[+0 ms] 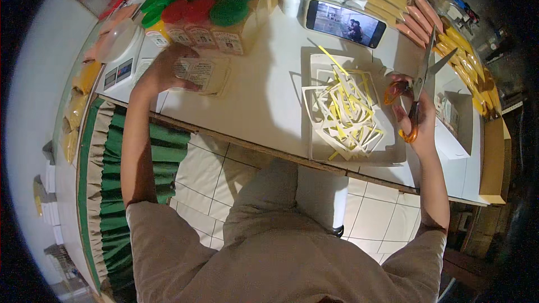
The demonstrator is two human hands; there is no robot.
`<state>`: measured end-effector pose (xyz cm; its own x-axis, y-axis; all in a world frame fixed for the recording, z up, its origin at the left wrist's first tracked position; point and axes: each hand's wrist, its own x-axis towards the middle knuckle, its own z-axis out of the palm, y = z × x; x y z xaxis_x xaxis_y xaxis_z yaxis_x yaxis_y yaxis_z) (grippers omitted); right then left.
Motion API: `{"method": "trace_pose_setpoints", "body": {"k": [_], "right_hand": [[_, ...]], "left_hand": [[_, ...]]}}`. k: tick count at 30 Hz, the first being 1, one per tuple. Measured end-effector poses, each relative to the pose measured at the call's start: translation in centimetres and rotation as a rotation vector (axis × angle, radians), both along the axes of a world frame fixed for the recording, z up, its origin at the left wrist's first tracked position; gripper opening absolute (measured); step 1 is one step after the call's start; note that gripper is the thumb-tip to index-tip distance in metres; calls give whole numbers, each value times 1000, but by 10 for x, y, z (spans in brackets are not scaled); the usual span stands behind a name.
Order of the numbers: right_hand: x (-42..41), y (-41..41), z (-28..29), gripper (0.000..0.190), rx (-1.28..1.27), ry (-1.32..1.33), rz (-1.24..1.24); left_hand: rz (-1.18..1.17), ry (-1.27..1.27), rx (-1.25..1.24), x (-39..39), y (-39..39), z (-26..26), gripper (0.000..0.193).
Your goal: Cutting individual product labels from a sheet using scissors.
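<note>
At the left of the table, my left hand is over printed paper labels, thumb and fingers apart around their edge. Motion blur hides whether it grips one or only touches them. My right hand holds scissors by their orange handles, with the blades spread and pointing away from me. Between the hands, nearer the right, is a shallow cardboard tray. A tangled heap of white and yellow paper strips fills much of it.
Labelled jars with green and red lids crowd the back left beside a digital scale. A propped smartphone plays video before several white bottles. At right are filled yellow pouches and an open white box.
</note>
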<state>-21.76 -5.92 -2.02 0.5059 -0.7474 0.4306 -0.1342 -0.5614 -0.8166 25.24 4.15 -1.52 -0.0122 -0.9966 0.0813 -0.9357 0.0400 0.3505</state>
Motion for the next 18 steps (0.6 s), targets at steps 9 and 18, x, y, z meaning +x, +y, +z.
{"method": "trace_pose_setpoints", "body": {"k": [9, 18], "right_hand": [[-3, 1, -1, 45, 49, -22, -24], [-11, -1, -13, 46, 82, -62, 35]], "left_hand": [[11, 82, -7, -2, -1, 2, 65], [264, -237, -208, 18, 26, -21, 63]]}}
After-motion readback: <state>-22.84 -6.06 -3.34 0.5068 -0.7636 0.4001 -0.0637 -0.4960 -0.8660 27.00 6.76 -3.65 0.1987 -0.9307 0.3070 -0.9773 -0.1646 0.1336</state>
